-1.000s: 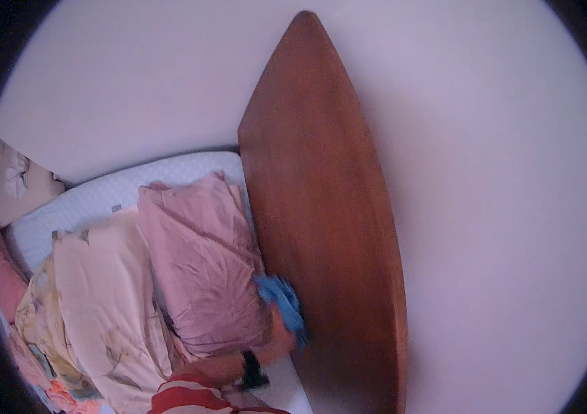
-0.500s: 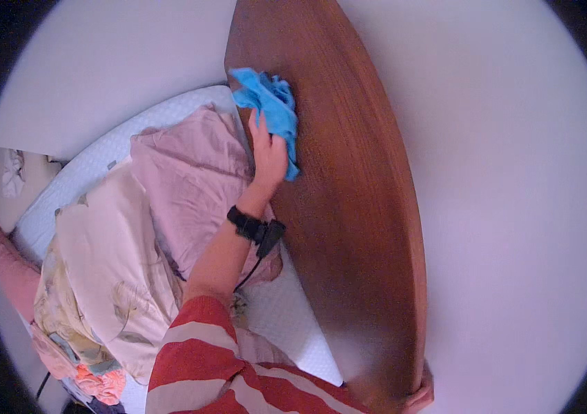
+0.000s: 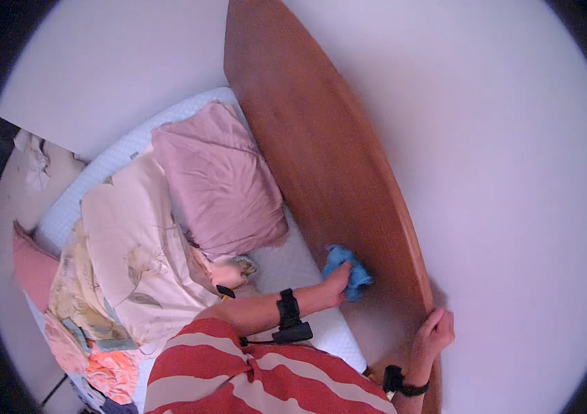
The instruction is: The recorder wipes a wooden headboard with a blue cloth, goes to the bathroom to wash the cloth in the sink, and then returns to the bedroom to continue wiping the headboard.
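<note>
A blue cloth is bunched under my left hand, whose fingers are closed on it. The cloth lies against the face of a brown wooden headboard, low and near its right part. My right hand is curled at the headboard's outer edge, with the fingers bent over it. A dark strap with a small box sits on my left wrist; another strap is on the right one.
Left of the headboard is a bed with a white mattress. On it lie a pink pillow, a pale flowered cover and crumpled orange cloth. A white wall stands right of the headboard.
My left hand has brought the blue cloth from the headboard's far end down to its near part. More of my right hand and wrist now shows at the edge.
</note>
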Demonstrator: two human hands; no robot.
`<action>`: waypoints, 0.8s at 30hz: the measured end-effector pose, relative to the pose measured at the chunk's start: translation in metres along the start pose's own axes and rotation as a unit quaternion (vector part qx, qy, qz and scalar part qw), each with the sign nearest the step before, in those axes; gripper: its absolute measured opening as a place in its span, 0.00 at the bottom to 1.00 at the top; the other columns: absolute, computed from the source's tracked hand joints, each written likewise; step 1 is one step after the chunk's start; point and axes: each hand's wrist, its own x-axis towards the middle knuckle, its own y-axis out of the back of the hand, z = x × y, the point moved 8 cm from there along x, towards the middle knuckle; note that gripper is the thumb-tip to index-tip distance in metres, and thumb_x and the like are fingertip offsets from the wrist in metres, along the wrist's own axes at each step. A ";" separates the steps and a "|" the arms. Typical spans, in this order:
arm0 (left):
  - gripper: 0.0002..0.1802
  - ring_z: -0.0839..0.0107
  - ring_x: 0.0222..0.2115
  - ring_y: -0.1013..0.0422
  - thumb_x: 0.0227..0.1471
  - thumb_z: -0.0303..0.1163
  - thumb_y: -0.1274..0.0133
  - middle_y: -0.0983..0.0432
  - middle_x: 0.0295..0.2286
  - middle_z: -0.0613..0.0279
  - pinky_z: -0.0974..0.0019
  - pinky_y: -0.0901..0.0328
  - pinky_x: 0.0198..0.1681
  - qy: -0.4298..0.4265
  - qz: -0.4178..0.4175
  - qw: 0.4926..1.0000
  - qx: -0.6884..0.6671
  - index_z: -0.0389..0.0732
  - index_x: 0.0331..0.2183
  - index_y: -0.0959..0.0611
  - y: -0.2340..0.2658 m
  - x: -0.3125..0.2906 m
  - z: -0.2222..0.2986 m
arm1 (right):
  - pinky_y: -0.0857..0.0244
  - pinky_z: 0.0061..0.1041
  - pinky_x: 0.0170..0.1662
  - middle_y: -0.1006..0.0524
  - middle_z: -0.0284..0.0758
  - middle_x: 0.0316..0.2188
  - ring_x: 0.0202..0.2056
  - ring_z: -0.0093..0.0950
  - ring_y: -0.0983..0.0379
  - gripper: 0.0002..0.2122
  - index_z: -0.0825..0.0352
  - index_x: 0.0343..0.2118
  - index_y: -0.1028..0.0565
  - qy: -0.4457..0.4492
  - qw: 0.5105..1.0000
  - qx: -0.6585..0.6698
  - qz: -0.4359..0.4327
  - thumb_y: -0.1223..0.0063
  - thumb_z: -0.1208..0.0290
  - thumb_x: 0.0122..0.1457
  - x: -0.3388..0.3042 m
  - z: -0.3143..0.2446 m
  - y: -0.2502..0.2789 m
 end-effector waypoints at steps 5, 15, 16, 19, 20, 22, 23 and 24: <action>0.16 0.72 0.32 0.38 0.48 0.37 0.59 0.36 0.33 0.65 0.64 0.39 0.37 -0.254 0.020 0.959 0.127 0.44 0.41 0.36 -0.097 -0.085 0.147 | 0.38 0.23 0.28 0.30 0.41 0.21 0.22 0.30 0.33 0.03 0.73 0.23 0.30 0.110 0.979 0.120 0.119 0.57 0.82 0.49 -0.001 -0.017 0.030; 0.37 0.43 0.47 0.48 0.46 0.50 0.69 0.53 0.49 0.36 0.54 0.53 0.51 -0.473 0.391 0.721 0.323 0.37 0.53 0.51 -0.081 -0.067 0.251 | 0.41 0.35 0.44 0.30 0.42 0.36 0.39 0.40 0.34 0.15 0.69 0.38 0.31 -0.068 0.987 -0.113 0.093 0.51 0.66 0.48 -0.166 0.172 0.114; 0.36 0.46 0.47 0.47 0.48 0.51 0.70 0.51 0.50 0.40 0.55 0.52 0.51 -0.464 0.357 0.766 0.266 0.36 0.53 0.49 -0.066 -0.055 0.236 | 0.44 0.36 0.46 0.30 0.43 0.38 0.40 0.40 0.36 0.17 0.69 0.40 0.31 -0.113 0.980 -0.136 0.087 0.53 0.62 0.50 -0.189 0.197 0.122; 0.33 0.59 0.47 0.45 0.51 0.53 0.71 0.46 0.49 0.54 0.61 0.52 0.52 -0.349 0.096 0.925 0.116 0.38 0.52 0.45 -0.002 0.024 0.159 | 0.45 0.35 0.46 0.31 0.43 0.39 0.43 0.39 0.37 0.17 0.69 0.39 0.31 -0.193 0.960 -0.184 0.081 0.62 0.60 0.55 -0.244 0.279 0.137; 0.38 0.63 0.53 0.51 0.49 0.59 0.70 0.49 0.52 0.65 0.64 0.56 0.56 -0.110 -0.131 0.979 0.112 0.41 0.53 0.47 -0.027 0.024 0.073 | 0.46 0.35 0.46 0.30 0.42 0.38 0.42 0.39 0.37 0.16 0.68 0.38 0.30 -0.278 0.947 -0.124 0.103 0.63 0.62 0.56 -0.282 0.322 0.146; 0.38 0.62 0.52 0.49 0.45 0.62 0.67 0.47 0.52 0.64 0.56 0.54 0.54 0.030 -0.028 0.998 0.044 0.45 0.50 0.40 -0.018 0.032 -0.045 | 0.45 0.34 0.46 0.29 0.41 0.36 0.41 0.38 0.36 0.14 0.68 0.36 0.29 -0.273 0.943 -0.150 0.120 0.64 0.64 0.56 -0.289 0.345 0.151; 0.37 0.62 0.51 0.48 0.43 0.63 0.65 0.46 0.52 0.64 0.51 0.51 0.52 0.134 -0.067 0.988 0.025 0.46 0.49 0.36 -0.018 0.033 -0.091 | 0.45 0.34 0.45 0.29 0.40 0.35 0.41 0.37 0.36 0.14 0.68 0.35 0.29 -0.285 0.939 -0.164 0.098 0.64 0.64 0.56 -0.287 0.356 0.150; 0.37 0.61 0.51 0.48 0.42 0.63 0.63 0.45 0.51 0.63 0.50 0.52 0.52 0.187 0.010 0.982 0.039 0.48 0.48 0.36 -0.049 0.003 -0.130 | 0.45 0.33 0.45 0.28 0.40 0.35 0.40 0.37 0.36 0.14 0.68 0.35 0.29 -0.313 0.928 -0.193 0.067 0.65 0.65 0.56 -0.302 0.374 0.151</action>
